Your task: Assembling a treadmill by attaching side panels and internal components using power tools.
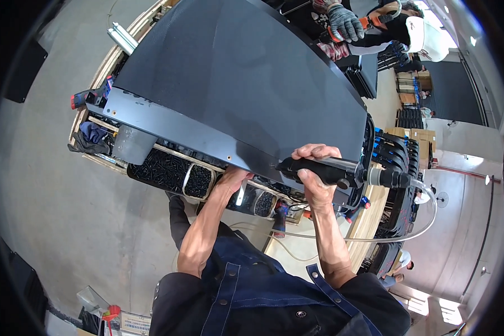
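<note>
At the far left, a red-and-blue pistol-shaped power tool (pixel 89 98) sits by the corner of the panel. Next come a grey cylindrical cup (pixel 133 144), a long black tray of dark screws (pixel 158 171) and a pale-rimmed bin of small black parts (pixel 198 182). Above them spreads a broad dark-grey flat panel (pixel 224 73), its near edge a pale metal flange (pixel 173 124) slanting from upper left to lower right. The left hand (pixel 238 177) reaches under that flange; its fingers are hidden, so I cannot tell whether it grips anything. A second red-and-blue power tool (pixel 280 217) stands below the edge. The right hand (pixel 319 191) is wrapped firmly around a black-and-silver cylindrical air tool (pixel 329 172) at the panel's near right part. Its long axis runs roughly left to right, the front end pointing left and seemingly just at the flange. Beyond the panel, a co-worker's grey-gloved hand (pixel 346 23) holds an orange tool (pixel 369 23). A clear hose (pixel 434 213) leaves the air tool's right end and loops back below.
</note>
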A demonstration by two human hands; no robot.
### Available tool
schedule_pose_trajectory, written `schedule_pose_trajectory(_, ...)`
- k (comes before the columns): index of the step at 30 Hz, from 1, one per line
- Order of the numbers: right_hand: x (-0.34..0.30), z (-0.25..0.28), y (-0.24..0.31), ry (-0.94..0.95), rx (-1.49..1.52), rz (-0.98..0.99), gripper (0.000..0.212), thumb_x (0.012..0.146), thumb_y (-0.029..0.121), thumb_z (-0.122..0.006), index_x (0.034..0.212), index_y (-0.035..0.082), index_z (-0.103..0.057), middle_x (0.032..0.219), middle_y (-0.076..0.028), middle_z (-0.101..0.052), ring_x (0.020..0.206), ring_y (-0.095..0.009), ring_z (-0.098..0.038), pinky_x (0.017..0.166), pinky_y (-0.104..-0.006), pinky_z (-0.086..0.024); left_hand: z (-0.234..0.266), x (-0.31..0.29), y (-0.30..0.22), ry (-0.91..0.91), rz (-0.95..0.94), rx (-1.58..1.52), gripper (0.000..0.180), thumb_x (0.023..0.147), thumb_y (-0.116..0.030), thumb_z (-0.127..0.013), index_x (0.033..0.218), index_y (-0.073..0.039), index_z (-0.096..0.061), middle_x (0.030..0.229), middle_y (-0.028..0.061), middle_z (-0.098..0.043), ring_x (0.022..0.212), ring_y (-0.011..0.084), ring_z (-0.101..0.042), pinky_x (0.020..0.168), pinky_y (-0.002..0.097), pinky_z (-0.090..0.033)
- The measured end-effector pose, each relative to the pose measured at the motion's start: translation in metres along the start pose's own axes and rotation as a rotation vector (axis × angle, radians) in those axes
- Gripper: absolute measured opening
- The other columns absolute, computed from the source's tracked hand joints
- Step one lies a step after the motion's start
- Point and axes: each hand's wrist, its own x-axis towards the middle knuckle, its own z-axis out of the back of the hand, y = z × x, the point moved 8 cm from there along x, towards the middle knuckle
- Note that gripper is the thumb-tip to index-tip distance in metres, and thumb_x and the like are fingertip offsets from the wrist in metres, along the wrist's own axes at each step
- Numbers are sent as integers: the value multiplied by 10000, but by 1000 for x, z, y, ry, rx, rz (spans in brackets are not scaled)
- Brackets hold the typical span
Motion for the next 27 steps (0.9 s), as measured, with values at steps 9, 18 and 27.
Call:
schedule_pose_trajectory(9, 1, 2, -3, 89, 5, 49, 483, 776, 4, -815, 1145, 75, -512, 1093, -132, -619, 1045, -287, -637, 1004, -507, -497, -8, -6, 0, -62, -68, -89, 306, 912, -246, -741, 1169, -143, -610, 835, -52, -547, 675, 49, -482, 569, 211, -364)
schedule_pose_trajectory(18, 0, 3, -3, 175, 18, 39, 516, 795, 53, -843, 1201, 64, -526, 1264, -201, -618, 1142, -323, -646, 1014, -488, -521, -15, -2, -2, -530, -573, -424, 389, 1007, -372, -611, 1264, -80, -600, 1035, 17, -657, 878, 113, -633, 736, 288, -522)
schedule_pose_trajectory(27, 0, 8, 12, -133, -102, 105, 600, 791, 113, -857, 1294, 67, -532, 1340, -179, -568, 1050, -288, -688, 958, -414, -548, -27, -36, 42, -305, -321, -6, 221, 1085, -281, -512, 1129, -68, -554, 754, 4, -592, 614, 105, -568, 586, 282, -501)
